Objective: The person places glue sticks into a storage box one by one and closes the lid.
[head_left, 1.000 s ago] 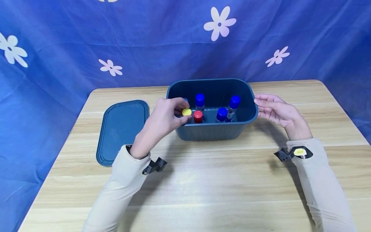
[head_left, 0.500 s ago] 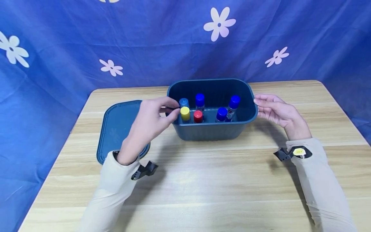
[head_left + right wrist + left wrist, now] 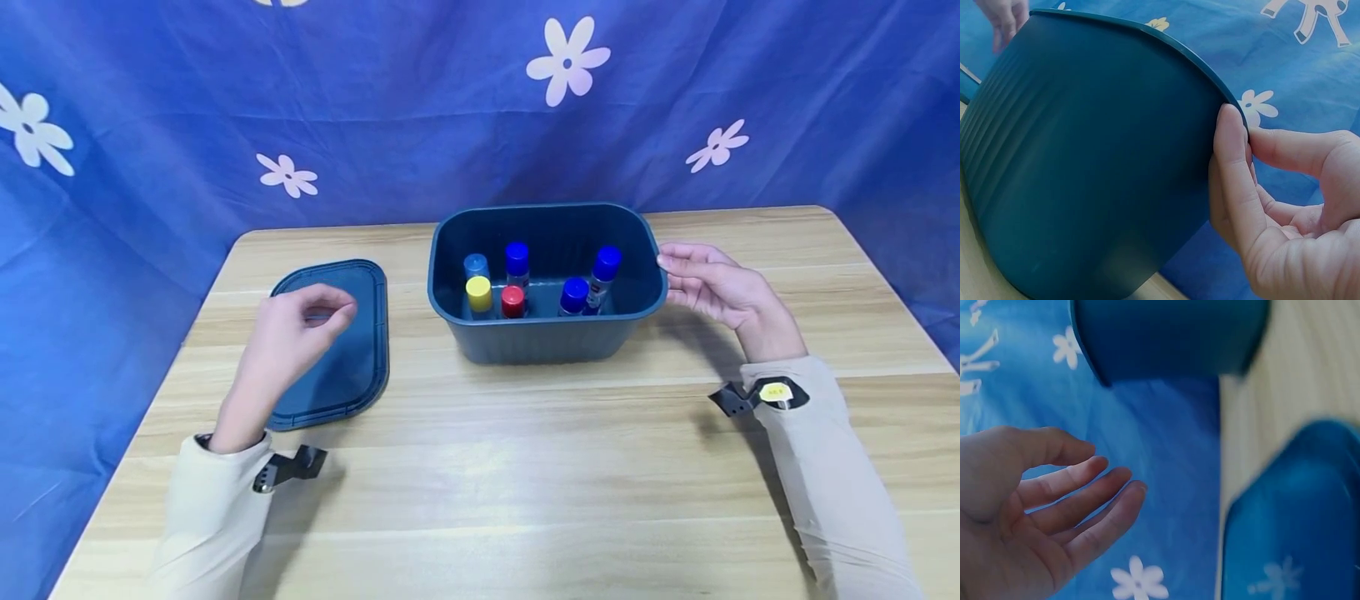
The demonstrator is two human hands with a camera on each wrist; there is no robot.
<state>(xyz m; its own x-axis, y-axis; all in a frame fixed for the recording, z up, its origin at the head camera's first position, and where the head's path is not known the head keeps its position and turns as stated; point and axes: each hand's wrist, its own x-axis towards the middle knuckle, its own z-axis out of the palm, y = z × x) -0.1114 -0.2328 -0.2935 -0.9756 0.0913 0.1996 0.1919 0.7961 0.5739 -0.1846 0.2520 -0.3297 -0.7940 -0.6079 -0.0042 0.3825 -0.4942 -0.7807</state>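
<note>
A dark teal bin stands at the back of the table. My right hand pinches its right rim between thumb and fingers, as the right wrist view also shows. Inside the bin stand several small capped bottles: a yellow-capped one, a red-capped one, a lighter blue-capped one and several with dark blue caps. My left hand hovers over the flat teal lid, left of the bin. Its fingers are loosely curved, with nothing between them in the left wrist view.
The wooden table carries the bin and the lid, with a gap between the two. A blue curtain with white flowers hangs right behind the bin and along the left side.
My left hand has let go of the yellow-capped bottle, which stays in the bin, and has moved left and toward me, over the lid. The right hand stays on the bin's rim.
</note>
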